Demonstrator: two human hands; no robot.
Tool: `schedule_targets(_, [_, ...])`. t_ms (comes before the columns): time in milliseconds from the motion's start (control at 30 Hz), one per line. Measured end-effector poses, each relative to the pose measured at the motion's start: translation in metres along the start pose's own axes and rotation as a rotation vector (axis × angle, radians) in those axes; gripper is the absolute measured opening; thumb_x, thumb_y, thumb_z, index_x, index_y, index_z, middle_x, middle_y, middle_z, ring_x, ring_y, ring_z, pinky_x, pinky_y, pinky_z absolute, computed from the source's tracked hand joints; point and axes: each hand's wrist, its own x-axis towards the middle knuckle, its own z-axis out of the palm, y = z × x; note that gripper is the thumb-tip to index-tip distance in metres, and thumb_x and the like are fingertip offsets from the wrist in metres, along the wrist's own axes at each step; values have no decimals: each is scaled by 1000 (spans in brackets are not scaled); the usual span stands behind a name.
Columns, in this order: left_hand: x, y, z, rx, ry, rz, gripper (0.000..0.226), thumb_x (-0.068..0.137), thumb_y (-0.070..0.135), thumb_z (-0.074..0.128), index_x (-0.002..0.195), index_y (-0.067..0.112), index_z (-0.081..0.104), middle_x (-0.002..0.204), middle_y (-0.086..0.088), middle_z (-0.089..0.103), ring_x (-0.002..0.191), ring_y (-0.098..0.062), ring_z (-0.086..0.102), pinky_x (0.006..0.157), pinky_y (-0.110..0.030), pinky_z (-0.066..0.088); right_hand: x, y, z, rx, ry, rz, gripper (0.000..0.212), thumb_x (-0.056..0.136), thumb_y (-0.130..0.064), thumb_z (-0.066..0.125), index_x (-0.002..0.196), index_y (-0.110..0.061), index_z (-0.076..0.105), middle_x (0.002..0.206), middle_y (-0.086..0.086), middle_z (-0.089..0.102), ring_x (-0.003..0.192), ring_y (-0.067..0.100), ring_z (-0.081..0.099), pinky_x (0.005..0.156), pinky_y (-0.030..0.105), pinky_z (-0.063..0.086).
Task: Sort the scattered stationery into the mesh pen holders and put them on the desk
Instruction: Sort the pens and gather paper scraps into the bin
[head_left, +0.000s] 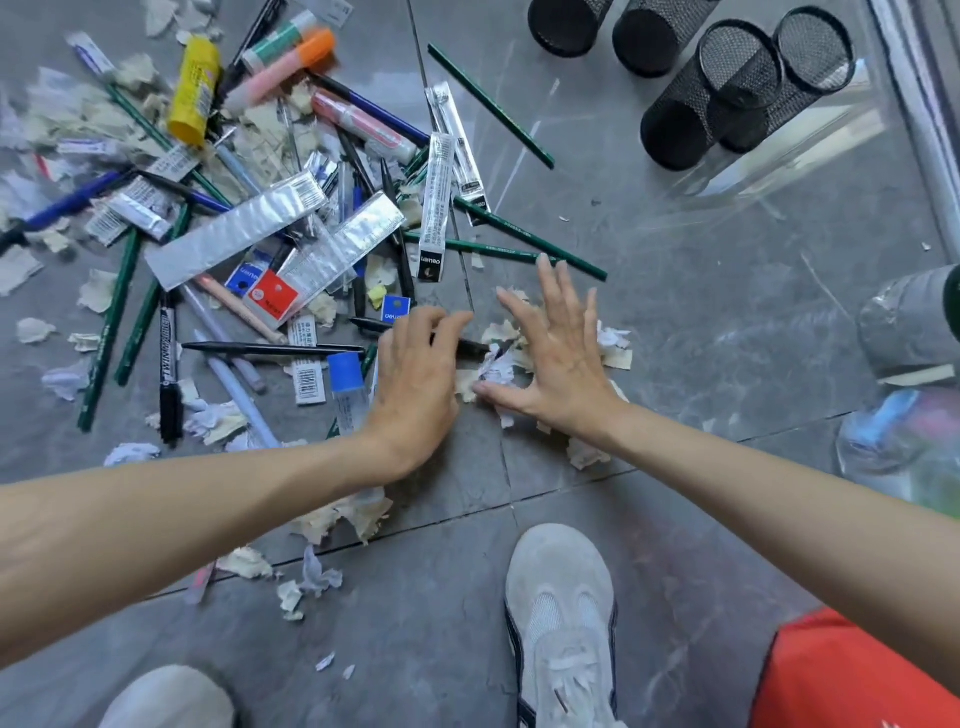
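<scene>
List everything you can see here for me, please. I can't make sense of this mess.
mesh pen holders: four, black, top right, grouped
green pencils: several, dark green, scattered through the pile
wrapped rulers: two, silvery, middle of the pile
yellow tube: one, yellow, top left
highlighter: one, pink with an orange cap, top left
glue stick: one, clear with a blue cap, beside the left hand
black marker: one, black, left of the pile
paper scraps: many, white and cream, all over
shoes: two, pale grey, bottom
left hand: fingers curled over a black pen
right hand: fingers spread over the scraps
</scene>
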Motion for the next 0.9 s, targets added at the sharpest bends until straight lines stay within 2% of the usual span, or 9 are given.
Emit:
schedule_targets(133, [13,-11,-11,295,-47,41,55,67,-4,52,118,13,52,106,-7,54,102,-29,46,85,-35,20,7,-13,6,18,-51,42,89,67,-74,49,138,-23,35,159,13,-1,146,27,-8,112,55,-10])
schedule_targets(300, [26,-18,-26,376,-51,116,63,64,-12,49,120,16,49,109,-6,54,104,-27,46,87,-35,19,8,-23,7,18,-113,99,79,67,-74,52,125,-21,40,159,11,0,147,24,-7,115,54,-7])
schedule_targets(367, [29,-26,-36,411,-23,131,65,64,-14,50,121,16,47,107,-6,53,104,-27,45,86,-35,18,8,-24,7,50,-90,169,58,79,-61,55,116,-18,42,158,12,4,147,23,-4,116,49,-7])
schedule_targets(433, [34,-35,-46,442,-9,98,63,65,-14,49,120,16,46,106,-6,52,103,-27,45,87,-35,17,8,-22,7,53,-41,198,31,91,-35,53,109,-12,43,157,13,10,146,25,2,118,45,-2])
schedule_targets(500, [39,-44,-52,450,10,34,58,68,-13,47,119,15,48,105,-7,52,102,-28,45,88,-35,16,5,-18,7,14,0,200,18,92,-12,50,108,-8,45,155,16,18,145,28,11,119,44,4])
schedule_targets(633, [43,-47,-48,423,-1,-15,57,69,-11,49,119,14,49,109,-9,49,106,-29,41,88,-36,17,-3,-10,2,52,42,249,22,84,-2,52,105,-7,49,151,17,26,141,31,18,119,44,7])
schedule_targets(700, [41,-38,-42,355,3,10,57,68,-11,50,120,13,50,115,-10,47,110,-28,39,91,-35,19,-8,-9,-3,95,55,256,30,78,-3,54,107,-10,51,149,13,29,141,28,18,119,41,1])
schedule_targets(800, [37,-22,-28,175,13,129,42,85,1,50,127,6,49,130,-14,46,120,-29,40,101,-35,25,-15,-8,-11,165,97,202,47,71,-15,48,117,-14,52,148,8,33,143,25,20,117,34,-12])
schedule_targets(900, [31,-3,-9,-85,-169,162,51,98,21,40,145,6,27,152,-13,23,141,-25,20,115,-32,15,-30,-2,-17,317,110,148,59,70,-26,40,127,-16,49,150,6,32,143,21,22,115,27,-17])
